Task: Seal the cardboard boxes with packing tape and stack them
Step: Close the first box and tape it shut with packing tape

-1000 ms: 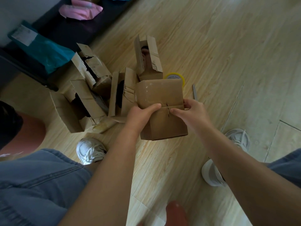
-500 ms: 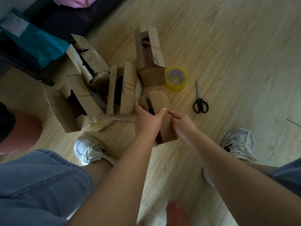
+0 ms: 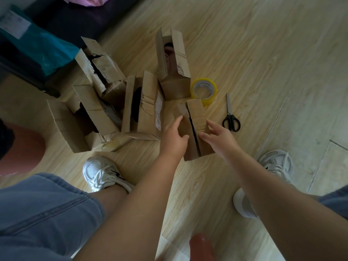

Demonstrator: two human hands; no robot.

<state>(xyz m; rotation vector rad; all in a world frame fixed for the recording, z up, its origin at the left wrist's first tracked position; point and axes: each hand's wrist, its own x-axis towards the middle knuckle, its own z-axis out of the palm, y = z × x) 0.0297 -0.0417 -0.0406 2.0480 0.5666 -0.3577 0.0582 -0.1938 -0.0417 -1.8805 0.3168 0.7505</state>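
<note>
The small box (image 3: 197,115) stands on the floor (image 3: 263,53), right in front of the yellow tape roll (image 3: 204,90). The left hand (image 3: 173,142) rests on the left flap with its fingers (image 3: 178,121) loose and nearly straight. The right hand (image 3: 221,141) touches the right flap with its fingers (image 3: 211,123) spread apart. Neither hand grips anything. A dark gap shows between the flaps, so I think the step is pushing them shut. Next, one hand should hold the flaps down while the other picks up the tape. The scissors (image 3: 230,119) lie close by. Four other boxes (image 3: 143,102) stand open.
</note>
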